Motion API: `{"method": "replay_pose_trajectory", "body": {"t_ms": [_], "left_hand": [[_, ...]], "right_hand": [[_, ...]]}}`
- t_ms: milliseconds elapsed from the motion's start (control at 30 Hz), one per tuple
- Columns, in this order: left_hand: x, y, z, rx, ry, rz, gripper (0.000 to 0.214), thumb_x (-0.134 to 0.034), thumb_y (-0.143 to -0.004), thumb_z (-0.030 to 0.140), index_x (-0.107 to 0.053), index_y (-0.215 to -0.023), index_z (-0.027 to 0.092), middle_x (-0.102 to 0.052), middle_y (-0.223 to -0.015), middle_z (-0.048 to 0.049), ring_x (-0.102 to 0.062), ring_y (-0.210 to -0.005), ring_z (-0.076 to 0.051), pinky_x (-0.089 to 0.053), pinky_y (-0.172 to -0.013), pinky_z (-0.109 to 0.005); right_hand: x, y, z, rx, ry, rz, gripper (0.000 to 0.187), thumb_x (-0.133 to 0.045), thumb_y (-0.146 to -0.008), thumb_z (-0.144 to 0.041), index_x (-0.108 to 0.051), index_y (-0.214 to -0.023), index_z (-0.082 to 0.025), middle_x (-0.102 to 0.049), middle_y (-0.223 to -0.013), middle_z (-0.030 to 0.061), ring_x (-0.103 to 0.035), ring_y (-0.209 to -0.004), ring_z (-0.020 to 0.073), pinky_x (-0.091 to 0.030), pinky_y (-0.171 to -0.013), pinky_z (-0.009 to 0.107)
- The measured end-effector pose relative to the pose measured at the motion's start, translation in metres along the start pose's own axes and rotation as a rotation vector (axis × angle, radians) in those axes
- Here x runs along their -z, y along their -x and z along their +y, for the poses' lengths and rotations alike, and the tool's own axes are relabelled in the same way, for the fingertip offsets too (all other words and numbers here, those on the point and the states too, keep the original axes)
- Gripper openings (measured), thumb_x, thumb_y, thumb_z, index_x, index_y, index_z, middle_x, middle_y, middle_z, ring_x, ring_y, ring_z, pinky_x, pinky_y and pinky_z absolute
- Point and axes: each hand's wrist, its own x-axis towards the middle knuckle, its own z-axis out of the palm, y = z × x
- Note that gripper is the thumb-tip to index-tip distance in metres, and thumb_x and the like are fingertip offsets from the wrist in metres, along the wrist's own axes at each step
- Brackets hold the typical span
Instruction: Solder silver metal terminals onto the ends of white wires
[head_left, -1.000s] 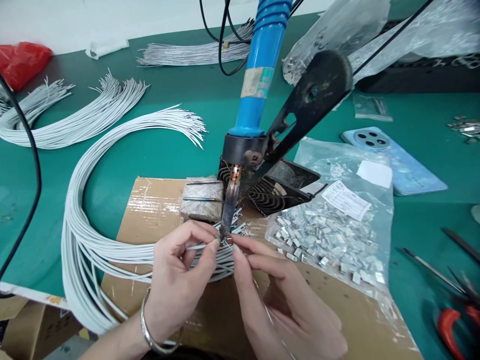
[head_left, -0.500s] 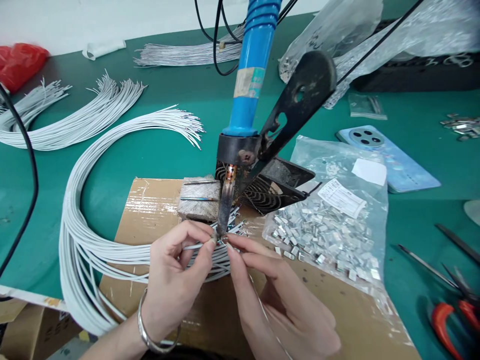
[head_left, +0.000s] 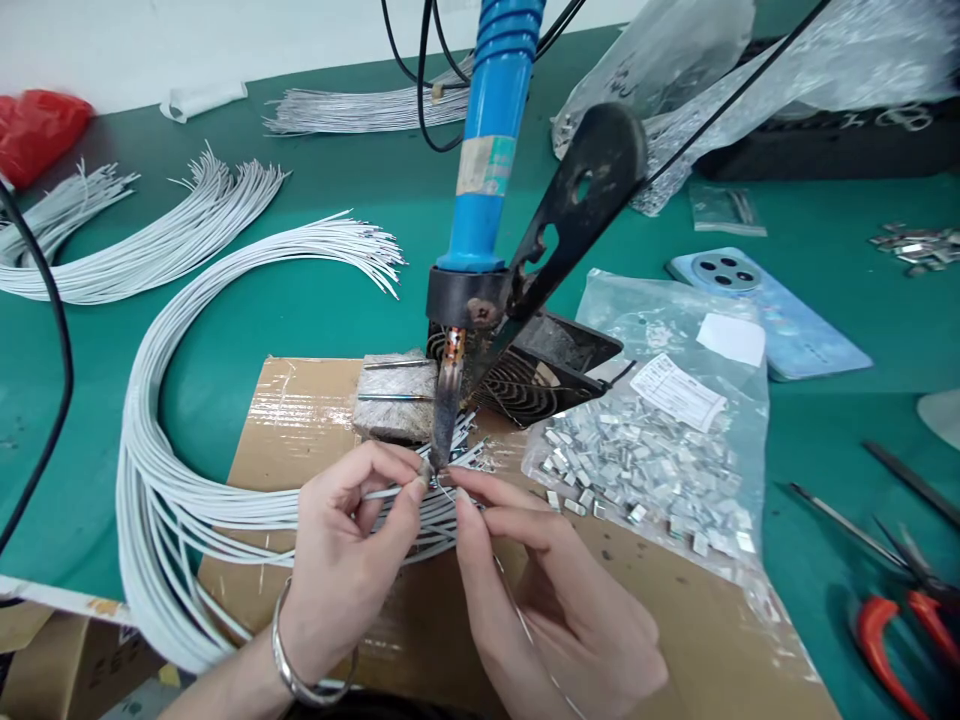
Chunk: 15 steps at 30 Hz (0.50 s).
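Observation:
My left hand (head_left: 352, 555) pinches a white wire (head_left: 381, 493) between thumb and forefinger. The wire's end is at the dark tip of a blue-handled soldering iron (head_left: 491, 150), which points down in a black holder (head_left: 466, 296). From the right, my right hand (head_left: 551, 590) closes thumb and fingers on a thin strand of solder wire (head_left: 529, 630), which trails down across the palm. Its front end meets the wire at the iron's tip. Fingertips partly hide the joint, and any small part there is too small to make out. A bundle of white wires (head_left: 154, 440) passes behind my left hand.
Behind the iron stand a small black fan (head_left: 525, 385) and a grey block (head_left: 396, 395) on cardboard (head_left: 300, 400). To the right lie a bag of small metal pieces (head_left: 652, 460), a phone (head_left: 795, 320) and red-handled scissors (head_left: 874, 640). More wire bundles (head_left: 180, 240) lie left.
The whole view has shifted slightly, so the iron and the items at right appear a little further left. Both hands keep their grips at the iron's tip.

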Motion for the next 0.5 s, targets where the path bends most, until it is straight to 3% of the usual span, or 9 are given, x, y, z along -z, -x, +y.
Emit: {"method": "replay_pose_trajectory", "body": {"t_ms": [267,500], "left_hand": [[0.000,0.003,-0.002,-0.043,-0.091,0.004,0.014,-0.066,-0.087,0.013,-0.064,-0.075,0.020,-0.072,-0.084,-0.0031,-0.065,-0.072,-0.014,-0.044,-0.052,-0.019],[-0.004,0.015,-0.009,-0.329,-0.364,0.057,0.017,-0.063,-0.088,0.004,-0.064,-0.083,0.021,-0.074,-0.085,-0.0027,-0.068,-0.072,-0.015,-0.042,-0.052,-0.022]], "right_hand": [[0.002,0.005,0.006,-0.063,-0.121,-0.036,0.018,-0.073,-0.082,-0.002,-0.068,-0.083,-0.019,-0.082,-0.091,0.0042,-0.079,-0.079,0.0151,-0.059,-0.073,0.022],[0.005,0.008,0.009,-0.160,-0.170,-0.110,0.018,-0.071,-0.084,-0.003,-0.065,-0.083,-0.020,-0.081,-0.098,0.0033,-0.078,-0.087,0.0129,-0.059,-0.081,0.019]]}}
